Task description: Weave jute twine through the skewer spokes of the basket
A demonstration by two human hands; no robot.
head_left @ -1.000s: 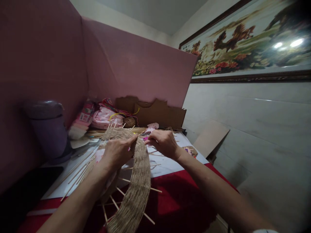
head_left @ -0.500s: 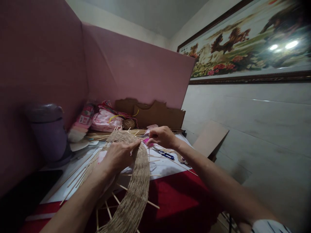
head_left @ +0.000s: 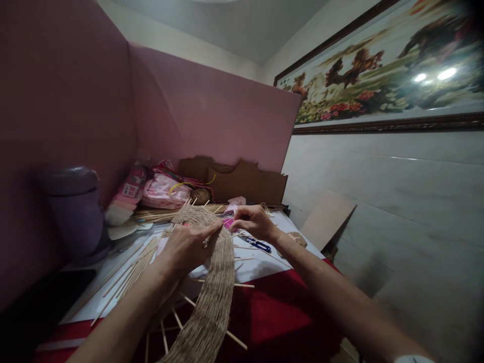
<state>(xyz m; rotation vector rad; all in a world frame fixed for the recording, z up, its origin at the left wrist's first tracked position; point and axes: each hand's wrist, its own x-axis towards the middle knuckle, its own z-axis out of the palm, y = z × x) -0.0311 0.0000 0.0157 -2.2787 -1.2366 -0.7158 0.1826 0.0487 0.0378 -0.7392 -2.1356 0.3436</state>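
A curved woven band of brown twine (head_left: 217,287), with thin wooden sticks poking out of both edges, runs from the middle of the view to the bottom. My left hand (head_left: 189,247) grips its upper part, the index finger stretched along the outer edge and the other fingers mostly hidden. Just right of that fingertip, my right hand (head_left: 251,222) is closed in a pinch beside the band. What lies between its fingertips is too small to make out. Below the right hand are blue-handled thread snips (head_left: 259,245) on the white table covering.
Loose sticks (head_left: 128,277) lie at the left, near a purple lidded tumbler (head_left: 79,217). Behind are a twine ball (head_left: 200,195), pink cloth (head_left: 164,190) and torn cardboard (head_left: 245,179). Red cloth (head_left: 280,312) covers the table's front; a flat board (head_left: 328,219) leans on the right wall.
My right hand has come slightly lower, still pinched near the band's edge. My left index finger reaches a little further right along the band. The view has shifted slightly.
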